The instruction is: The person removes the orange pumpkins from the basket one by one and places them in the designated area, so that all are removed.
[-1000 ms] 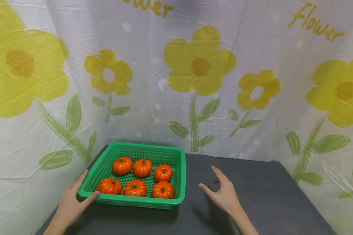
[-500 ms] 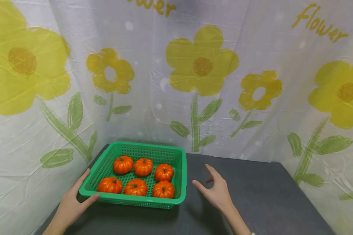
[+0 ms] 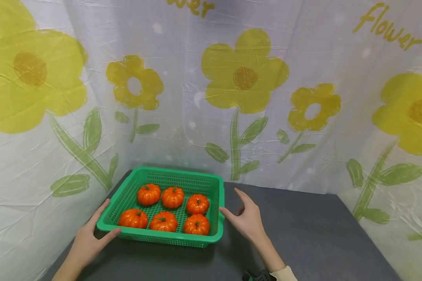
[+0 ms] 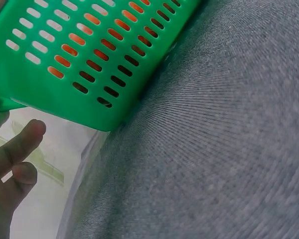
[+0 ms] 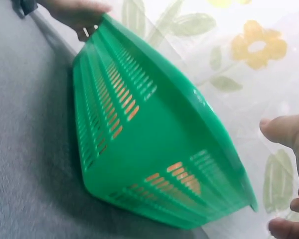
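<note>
Dark grey table (image 3: 313,234) fills the bottom of the frame; at lower left, your left hand (image 3: 85,242) grips the near corner of the green basket (image 3: 154,234), while your right hand (image 3: 247,219), fingers spread, hangs just beside its right rim. Left of centre, the basket holds six orange pumpkins (image 3: 163,223) before a flower-printed curtain (image 3: 183,152) across the upper frame.

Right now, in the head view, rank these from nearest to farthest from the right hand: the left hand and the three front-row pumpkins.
From the right hand:
1. Front-right pumpkin: right end of the green basket.
2. Front-middle pumpkin: middle of that row.
3. Front-left pumpkin: row's left end.
4. Left hand: at the basket's front-left corner.
</note>
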Demonstrator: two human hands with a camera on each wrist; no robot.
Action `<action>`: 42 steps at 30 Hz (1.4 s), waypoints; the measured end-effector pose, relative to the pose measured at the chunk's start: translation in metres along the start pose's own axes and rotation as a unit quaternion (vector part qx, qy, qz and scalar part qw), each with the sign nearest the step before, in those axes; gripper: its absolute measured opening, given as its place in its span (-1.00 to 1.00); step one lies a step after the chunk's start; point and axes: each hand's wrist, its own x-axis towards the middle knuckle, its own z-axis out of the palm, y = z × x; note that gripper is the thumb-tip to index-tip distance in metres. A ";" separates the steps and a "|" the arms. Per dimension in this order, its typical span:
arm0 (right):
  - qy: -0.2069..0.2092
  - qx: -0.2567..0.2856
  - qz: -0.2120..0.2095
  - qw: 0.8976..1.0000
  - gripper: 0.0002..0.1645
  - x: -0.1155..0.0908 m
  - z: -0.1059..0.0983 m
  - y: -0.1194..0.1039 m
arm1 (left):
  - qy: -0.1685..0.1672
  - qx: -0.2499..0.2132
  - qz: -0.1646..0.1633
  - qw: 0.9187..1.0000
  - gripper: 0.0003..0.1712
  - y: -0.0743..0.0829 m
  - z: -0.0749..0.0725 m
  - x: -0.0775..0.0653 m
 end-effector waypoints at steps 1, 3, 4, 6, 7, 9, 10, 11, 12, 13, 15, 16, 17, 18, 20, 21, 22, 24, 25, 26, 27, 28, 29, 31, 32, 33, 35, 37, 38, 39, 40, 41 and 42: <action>-0.002 0.002 -0.002 1.000 -0.01 0.001 0.001 -0.002 | 0.000 -0.001 -0.001 1.000 0.09 0.000 0.001 0.000; -0.006 0.005 -0.005 1.000 -0.01 0.004 0.004 -0.006 | 0.000 -0.002 -0.003 1.000 0.09 0.000 0.002 0.000; -0.008 0.006 -0.005 1.000 -0.01 0.006 0.005 -0.008 | -0.002 -0.003 -0.003 1.000 0.08 0.000 0.002 0.000; -0.011 0.008 -0.008 1.000 -0.01 0.009 0.008 -0.012 | -0.003 -0.003 -0.004 1.000 0.09 0.001 0.002 0.000; -0.013 0.009 -0.009 1.000 -0.01 0.011 0.010 -0.014 | -0.002 -0.003 -0.003 1.000 0.09 0.002 0.003 0.000; -0.015 0.005 -0.013 1.000 -0.01 0.014 0.013 -0.018 | -0.001 -0.002 -0.002 1.000 0.09 0.002 0.003 0.001; -0.018 0.006 -0.016 1.000 0.00 0.016 0.015 -0.019 | 0.000 -0.002 -0.001 1.000 0.09 0.002 0.003 0.001; -0.018 0.003 -0.019 1.000 -0.01 0.017 0.017 -0.021 | 0.002 -0.002 0.000 1.000 0.09 0.003 0.003 0.001; -0.021 0.003 -0.021 1.000 -0.01 0.019 0.019 -0.023 | 0.002 -0.002 0.001 1.000 0.09 0.003 0.003 0.001; -0.024 0.003 -0.022 0.999 -0.01 0.021 0.020 -0.024 | 0.002 -0.002 0.002 1.000 0.09 0.003 0.003 0.001; -0.030 0.006 -0.023 0.999 -0.01 0.023 0.023 -0.027 | 0.002 -0.003 0.003 1.000 0.10 0.002 0.002 0.002; -0.034 0.009 -0.024 0.999 -0.02 0.024 0.025 -0.029 | 0.001 -0.003 0.002 1.000 0.10 0.002 0.001 0.001; -0.036 0.011 -0.023 0.999 -0.02 0.025 0.027 -0.030 | 0.000 -0.003 0.001 1.000 0.10 0.002 0.001 0.001; -0.041 0.018 -0.020 0.999 -0.02 0.026 0.029 -0.032 | -0.002 -0.004 -0.001 1.000 0.10 0.002 0.000 0.001; -0.046 0.026 -0.019 0.998 -0.02 0.028 0.032 -0.035 | -0.004 -0.005 -0.004 1.000 0.10 0.002 -0.001 0.000; -0.047 0.028 -0.020 0.998 -0.01 0.028 0.033 -0.037 | -0.004 -0.005 -0.005 1.000 0.10 0.003 -0.001 0.000; -0.049 0.031 -0.021 0.998 -0.01 0.029 0.035 -0.039 | -0.003 -0.005 -0.005 1.000 0.09 0.003 -0.001 0.000; -0.053 0.035 -0.018 0.998 -0.01 0.031 0.038 -0.041 | -0.001 -0.005 -0.002 1.000 0.09 0.003 -0.001 0.000; -0.054 0.033 -0.018 0.998 -0.02 0.032 0.039 -0.043 | 0.001 -0.005 0.000 1.000 0.08 0.003 -0.001 0.000; -0.057 0.031 -0.017 0.998 -0.02 0.033 0.041 -0.044 | 0.003 -0.004 0.002 1.000 0.08 0.002 -0.001 0.000; -0.059 0.027 -0.016 0.998 -0.02 0.034 0.043 -0.045 | 0.005 -0.004 0.004 1.000 0.08 0.002 -0.001 0.000; -0.062 0.025 -0.015 0.998 -0.02 0.036 0.044 -0.047 | 0.006 -0.004 0.005 1.000 0.08 0.001 -0.001 0.000; -0.066 0.022 -0.012 0.998 -0.02 0.037 0.046 -0.048 | 0.008 -0.004 0.007 1.000 0.08 0.001 -0.001 -0.001; -0.073 0.018 -0.010 0.997 0.00 0.040 0.048 -0.051 | 0.013 -0.003 0.010 1.000 0.08 0.000 0.000 -0.001; -0.077 0.018 -0.010 0.997 0.00 0.042 0.050 -0.052 | 0.015 -0.003 0.011 1.000 0.08 -0.001 0.000 -0.001; -0.082 0.019 -0.010 0.996 0.00 0.043 0.051 -0.053 | 0.017 -0.003 0.012 1.000 0.08 -0.001 0.001 -0.001; -0.092 0.021 -0.007 0.996 0.01 0.047 0.053 -0.056 | 0.020 -0.004 0.014 1.000 0.08 -0.001 0.001 0.000; -0.099 0.024 -0.006 0.995 0.01 0.049 0.056 -0.057 | 0.021 -0.007 0.014 1.000 0.07 -0.001 0.002 0.000; -0.102 0.026 -0.005 0.994 0.01 0.050 0.058 -0.058 | 0.020 -0.008 0.012 1.000 0.07 0.000 0.002 0.000; -0.103 0.026 -0.002 0.994 0.01 0.052 0.059 -0.058 | 0.020 -0.007 0.011 1.000 0.08 0.000 0.002 0.000; -0.105 0.025 0.001 0.994 0.01 0.053 0.061 -0.059 | 0.019 -0.008 0.010 1.000 0.08 0.001 0.002 0.000; -0.105 0.026 0.003 0.994 0.01 0.054 0.063 -0.059 | 0.019 -0.007 0.009 1.000 0.08 0.002 0.002 0.000; -0.106 0.026 0.005 0.994 0.00 0.054 0.064 -0.060 | 0.018 -0.008 0.008 1.000 0.08 0.002 0.002 0.000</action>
